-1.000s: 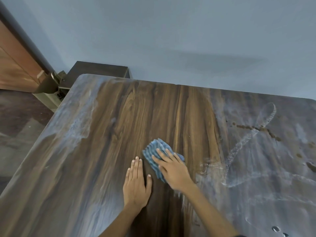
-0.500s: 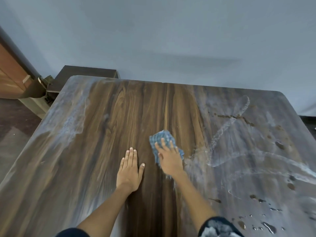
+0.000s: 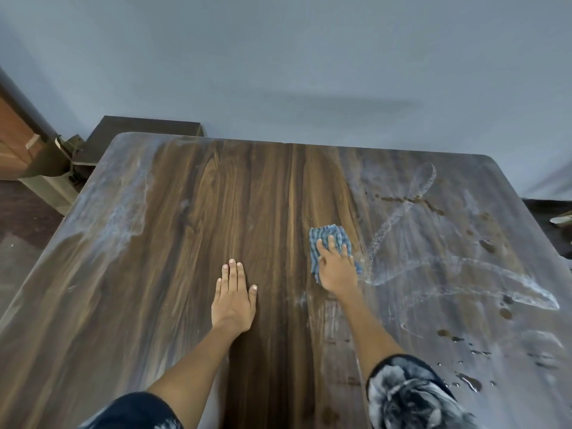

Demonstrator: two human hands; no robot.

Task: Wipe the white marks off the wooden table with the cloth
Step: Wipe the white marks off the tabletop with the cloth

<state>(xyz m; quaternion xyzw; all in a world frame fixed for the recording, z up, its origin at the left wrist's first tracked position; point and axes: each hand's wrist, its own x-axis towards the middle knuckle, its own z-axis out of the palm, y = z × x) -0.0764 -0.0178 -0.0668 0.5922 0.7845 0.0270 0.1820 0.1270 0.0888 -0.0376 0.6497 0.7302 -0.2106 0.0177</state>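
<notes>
Right grip point(image 3: 335, 267) flat, fingers straight, pressing blue cloth point(image 3: 328, 239) onto bench point(image 3: 192, 218); left grip point(image 3: 233, 297) open, palm down, bracing. Since a second ago, slid rightward to the edge of the white marks point(image 3: 464, 274). Middle strip wiped; both sides unwiped. Brown spots point(image 3: 408, 200) and droplets point(image 3: 470, 382) ahead.

A blue cloth point(image 3: 328, 239) is pressed flat onto the wooden table point(image 3: 192, 230) by the right hand point(image 3: 337, 267), fingers spread. The left hand point(image 3: 233, 298) is laid flat nearby. White marks point(image 3: 458, 274) are smeared across the right side, plus some along the left edge.
</notes>
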